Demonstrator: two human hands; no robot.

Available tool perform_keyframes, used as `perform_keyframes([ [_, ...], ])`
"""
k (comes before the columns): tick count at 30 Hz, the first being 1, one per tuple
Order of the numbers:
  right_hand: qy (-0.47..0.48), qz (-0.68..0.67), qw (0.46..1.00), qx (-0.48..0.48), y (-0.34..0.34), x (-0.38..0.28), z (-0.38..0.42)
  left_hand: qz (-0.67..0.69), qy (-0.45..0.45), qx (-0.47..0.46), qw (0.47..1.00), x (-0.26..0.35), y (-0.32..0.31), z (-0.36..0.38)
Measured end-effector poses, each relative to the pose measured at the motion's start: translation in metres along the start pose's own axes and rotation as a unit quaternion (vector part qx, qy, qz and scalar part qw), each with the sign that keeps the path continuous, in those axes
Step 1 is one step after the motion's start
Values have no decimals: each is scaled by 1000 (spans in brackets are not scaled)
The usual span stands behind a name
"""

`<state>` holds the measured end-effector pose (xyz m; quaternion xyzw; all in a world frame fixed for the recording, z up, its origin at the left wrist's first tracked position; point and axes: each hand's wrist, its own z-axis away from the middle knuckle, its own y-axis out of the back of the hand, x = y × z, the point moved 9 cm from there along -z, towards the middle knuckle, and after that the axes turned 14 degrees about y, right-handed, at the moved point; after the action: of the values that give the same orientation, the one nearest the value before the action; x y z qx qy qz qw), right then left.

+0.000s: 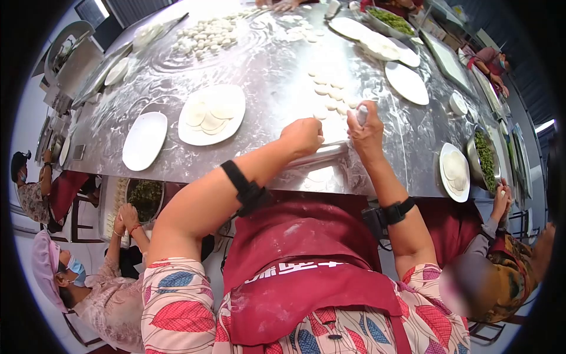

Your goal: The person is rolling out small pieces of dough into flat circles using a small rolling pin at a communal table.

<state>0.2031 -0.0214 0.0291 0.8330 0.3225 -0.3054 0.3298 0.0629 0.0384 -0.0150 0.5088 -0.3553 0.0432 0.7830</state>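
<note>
Near the front edge of the floured metal table [265, 100], my left hand [302, 137] is closed in a fist, and what it may hold is hidden. To its right, my right hand [367, 131] is raised with its fingers curled round a pale, short object [362, 113] that I cannot make out. Small flattened dough pieces [336, 93] lie just beyond both hands. Below them, a thin dough round [320, 174] rests by the table edge. A white plate with dough rounds [187, 131] is left of my left hand.
An empty-looking white plate [144, 141] lies at left. Many dough pieces [206, 36] are piled farther back. At right are a plate of wrappers [454, 171] and a bowl of green filling [484, 159]. Co-workers sit on both sides, one in a pink cap [48, 268].
</note>
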Motion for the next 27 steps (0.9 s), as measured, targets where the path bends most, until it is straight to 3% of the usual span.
perform_keyframes([
  [3,103,73,992,20,26,-25,23,-10,-79,-60,995,8,-11,0],
  [4,42,38,998,21,32,-24,39,-20,-67,-64,995,3,-11,0],
  [9,-8,20,1000,21,21,-8,28,14,-36,-87,995,-8,1,9],
  [11,110,55,992,11,4,-3,1,-1,-6,-50,999,-12,0,-5],
  [12,35,-29,999,8,-5,2,-5,-4,10,-29,1000,-12,4,-7],
  [13,37,21,999,1,-1,-1,-6,0,5,-42,999,-12,3,-7],
  [16,-7,-8,1000,-1,23,-10,30,4,-69,-45,997,-12,1,1],
  [18,-7,-56,998,21,35,-21,56,64,-3,-98,993,-22,0,3],
  [20,8,-19,1000,22,31,-17,52,131,56,-176,974,-32,-15,9],
  [21,17,6,999,26,24,-10,36,25,-11,-114,993,-16,-3,11],
  [24,41,55,998,18,-3,7,-5,-29,-9,-11,999,-5,5,-3],
  [27,35,62,997,18,8,2,6,-22,-56,-51,997,1,-3,-3],
])
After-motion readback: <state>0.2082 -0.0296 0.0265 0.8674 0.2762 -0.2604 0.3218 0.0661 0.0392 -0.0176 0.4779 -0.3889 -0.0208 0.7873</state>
